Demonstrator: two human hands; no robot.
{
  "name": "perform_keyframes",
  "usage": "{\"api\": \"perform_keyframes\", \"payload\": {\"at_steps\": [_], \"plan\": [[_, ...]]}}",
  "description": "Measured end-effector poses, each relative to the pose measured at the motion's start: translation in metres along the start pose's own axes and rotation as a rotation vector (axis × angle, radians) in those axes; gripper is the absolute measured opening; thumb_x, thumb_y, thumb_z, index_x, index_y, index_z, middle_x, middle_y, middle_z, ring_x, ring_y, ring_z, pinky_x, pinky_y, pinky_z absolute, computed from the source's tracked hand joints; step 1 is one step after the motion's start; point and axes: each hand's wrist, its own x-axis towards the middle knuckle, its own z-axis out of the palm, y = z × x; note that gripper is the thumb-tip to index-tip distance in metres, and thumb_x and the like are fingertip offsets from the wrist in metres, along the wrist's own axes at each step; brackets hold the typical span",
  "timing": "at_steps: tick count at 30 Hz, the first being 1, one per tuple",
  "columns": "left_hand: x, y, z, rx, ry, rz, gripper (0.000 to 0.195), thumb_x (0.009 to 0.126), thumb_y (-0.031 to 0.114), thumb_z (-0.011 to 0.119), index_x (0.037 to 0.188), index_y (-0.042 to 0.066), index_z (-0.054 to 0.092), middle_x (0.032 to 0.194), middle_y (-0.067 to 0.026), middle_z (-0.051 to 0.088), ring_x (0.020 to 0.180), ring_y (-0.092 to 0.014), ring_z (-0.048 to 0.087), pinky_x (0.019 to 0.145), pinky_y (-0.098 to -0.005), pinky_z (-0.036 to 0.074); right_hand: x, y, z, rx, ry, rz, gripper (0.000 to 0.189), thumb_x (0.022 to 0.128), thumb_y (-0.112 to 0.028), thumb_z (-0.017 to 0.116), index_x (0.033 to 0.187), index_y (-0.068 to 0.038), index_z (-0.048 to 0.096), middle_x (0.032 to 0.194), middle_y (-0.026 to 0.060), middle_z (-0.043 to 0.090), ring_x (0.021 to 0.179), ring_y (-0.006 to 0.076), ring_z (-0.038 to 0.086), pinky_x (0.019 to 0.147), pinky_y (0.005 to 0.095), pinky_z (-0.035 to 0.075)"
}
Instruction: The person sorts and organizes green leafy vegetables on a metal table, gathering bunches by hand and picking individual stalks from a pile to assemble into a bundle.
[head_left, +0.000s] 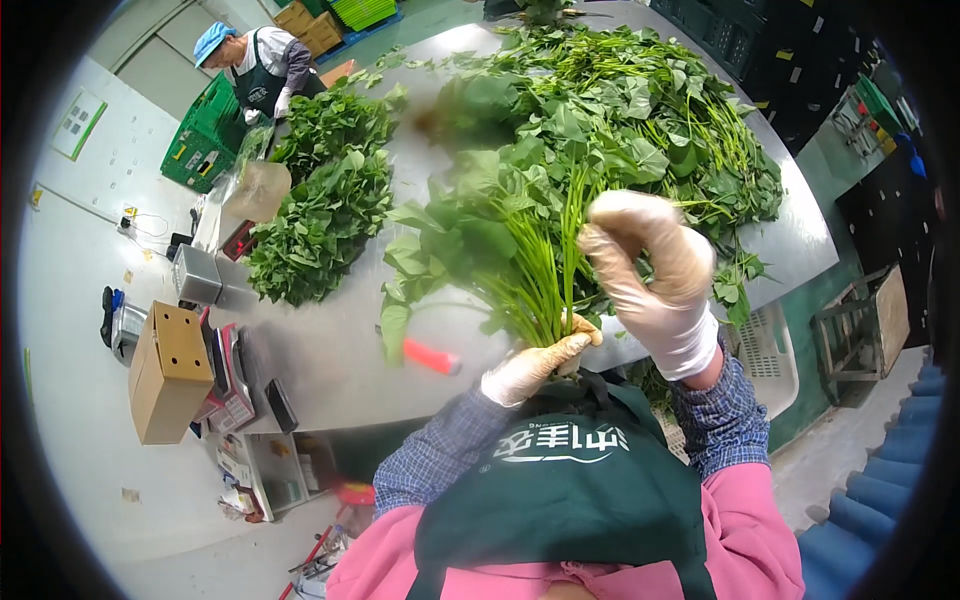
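My left hand (541, 366), in a whitish glove, grips the lower stem ends of a bunch of leafy greens (536, 262) just in front of my apron. The bunch fans up and away, its green leaves spreading to the left. Beside the upper stems is my gloved right hand (652, 262), thumb and fingers curled toward each other; whether a stem is pinched between them cannot be made out. A big heap of loose leafy greens (637, 127) covers the far right of the metal table (330, 375). Left of the bunch lies a small red object (431, 356).
Neat piles of greens (322, 225) line the table's left side. Behind them a co-worker (262, 71) stands by green crates (202, 139). A cardboard box (171, 375) is at the left edge. A white plastic basket (769, 356) sits low at right, near a wooden stool (862, 330).
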Motion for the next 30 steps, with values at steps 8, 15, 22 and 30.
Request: {"api": "perform_keyframes", "payload": {"at_steps": [8,15,22,30], "plan": [[-0.012,0.006,0.005,0.059,0.063,0.036,0.019,0.090,0.023,0.059,0.098,0.006,0.060,0.067,0.0064,0.044,0.057,-0.003,0.036,0.051,-0.0184,0.029,-0.008,0.007,0.018,0.021,-0.192,0.277,0.018,0.078,-0.006,0.067,0.096,-0.002,0.064,0.076,0.0024,0.059,0.052,0.0040,0.044,0.049,0.0185,0.037],[-0.019,0.007,0.003,0.128,0.069,0.053,0.014,0.090,0.017,0.059,0.097,0.006,0.060,0.064,0.0070,0.042,0.055,-0.003,0.035,0.049,-0.0177,0.026,-0.014,0.007,0.026,0.179,-0.195,0.344,0.016,0.079,-0.004,0.068,0.094,0.001,0.065,0.078,0.0000,0.061,0.056,0.0019,0.050,0.051,0.0166,0.040],[-0.022,0.002,-0.007,-0.029,0.056,0.009,0.015,0.088,0.017,0.060,0.096,0.004,0.061,0.065,0.0056,0.045,0.055,-0.003,0.037,0.050,-0.0175,0.027,-0.014,-0.004,0.038,0.228,-0.107,0.349,0.014,0.079,0.001,0.066,0.093,0.002,0.065,0.078,0.0034,0.064,0.058,0.0042,0.058,0.052,0.0172,0.046],[-0.018,-0.015,-0.025,0.100,-0.066,0.166,0.016,0.088,0.014,0.058,0.097,0.001,0.060,0.068,0.0035,0.049,0.057,-0.005,0.039,0.051,-0.0193,0.031,-0.016,0.004,0.045,-0.202,-0.143,-0.097,0.015,0.080,-0.006,0.064,0.090,-0.004,0.053,0.077,0.0104,0.056,0.062,0.0277,0.059,0.056,0.0318,0.048]]}}
